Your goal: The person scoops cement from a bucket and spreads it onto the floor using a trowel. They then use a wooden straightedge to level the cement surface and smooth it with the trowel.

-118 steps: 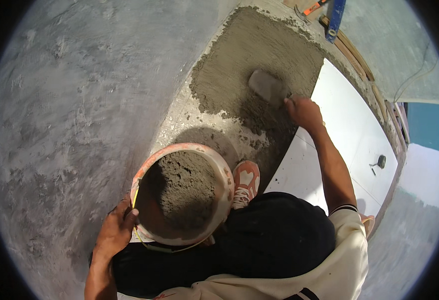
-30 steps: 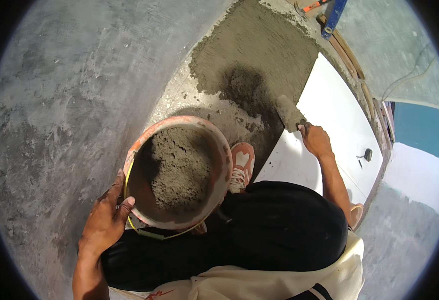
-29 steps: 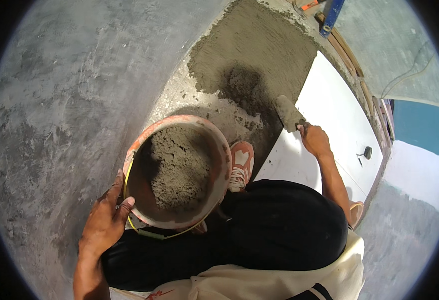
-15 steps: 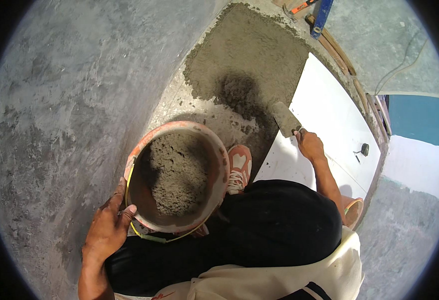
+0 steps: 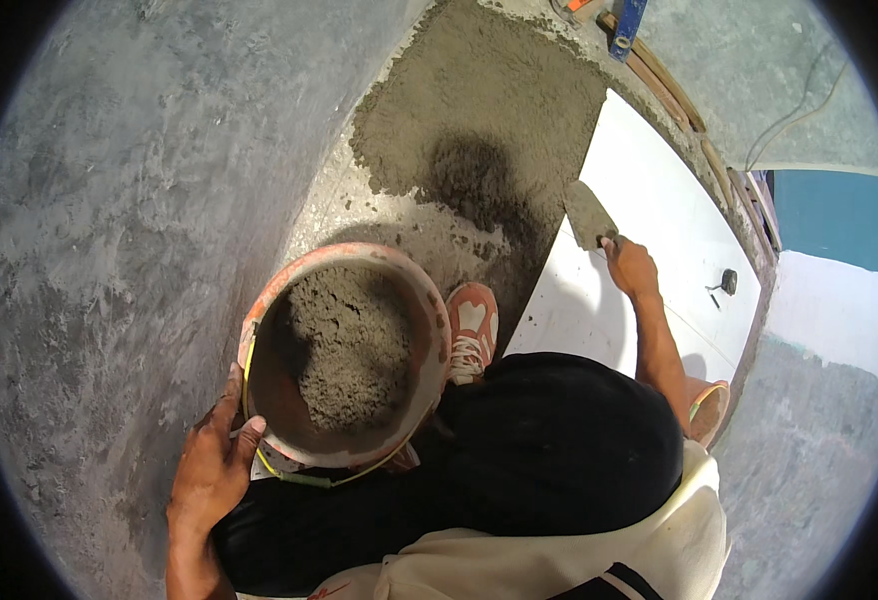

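An orange bucket [image 5: 429,330] holding grey mortar [image 5: 349,345] stands on the floor in front of my knees. My left hand [image 5: 214,470] grips its near rim on the left side. My right hand [image 5: 631,268] holds a trowel [image 5: 589,215] by the handle, its blade tilted over the edge of a white tile [image 5: 659,230]. A spread bed of mortar [image 5: 479,110] lies on the floor just left of the tile, with a darker wet patch [image 5: 474,180] near the trowel. My orange shoe [image 5: 471,330] rests between bucket and tile.
Bare grey concrete floor [image 5: 139,200] fills the left. A blue spirit level [image 5: 627,22] and wooden strips [image 5: 674,95] lie at the far end of the tile. A small dark object [image 5: 727,280] sits on the tile. A second orange shoe [image 5: 707,408] shows by my right elbow.
My right hand has pulled the trowel off the mortar bed back toward the tile's edge. The bucket has been tipped or shifted a little closer by my left hand.
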Demonstrator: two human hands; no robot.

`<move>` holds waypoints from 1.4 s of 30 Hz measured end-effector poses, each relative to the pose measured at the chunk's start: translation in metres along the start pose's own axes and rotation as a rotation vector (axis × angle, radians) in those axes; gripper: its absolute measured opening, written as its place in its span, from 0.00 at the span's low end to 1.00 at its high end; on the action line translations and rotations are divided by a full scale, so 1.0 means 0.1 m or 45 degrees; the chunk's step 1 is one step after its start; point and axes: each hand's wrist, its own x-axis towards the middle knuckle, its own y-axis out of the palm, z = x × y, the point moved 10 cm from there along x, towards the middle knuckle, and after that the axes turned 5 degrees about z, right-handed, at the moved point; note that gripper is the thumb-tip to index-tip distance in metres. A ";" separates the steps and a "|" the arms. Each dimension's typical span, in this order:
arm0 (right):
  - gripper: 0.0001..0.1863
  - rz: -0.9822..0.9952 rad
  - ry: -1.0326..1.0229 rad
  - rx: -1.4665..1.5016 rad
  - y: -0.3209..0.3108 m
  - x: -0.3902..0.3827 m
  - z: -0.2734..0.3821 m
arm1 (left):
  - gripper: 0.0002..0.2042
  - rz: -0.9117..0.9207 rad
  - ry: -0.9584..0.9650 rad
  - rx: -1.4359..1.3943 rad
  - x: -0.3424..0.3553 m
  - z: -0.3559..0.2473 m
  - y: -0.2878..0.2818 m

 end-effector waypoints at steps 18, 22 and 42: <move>0.27 0.169 0.000 0.944 0.53 -0.15 0.45 | 0.32 -0.065 0.023 0.049 0.01 0.12 -0.02; 0.26 0.373 -0.177 0.870 0.66 -0.29 1.29 | 0.32 -0.012 -0.088 -0.143 0.00 0.01 -0.02; 0.18 -0.007 -0.219 0.266 0.09 0.13 1.62 | 0.31 -0.027 0.007 -0.050 0.02 0.16 0.03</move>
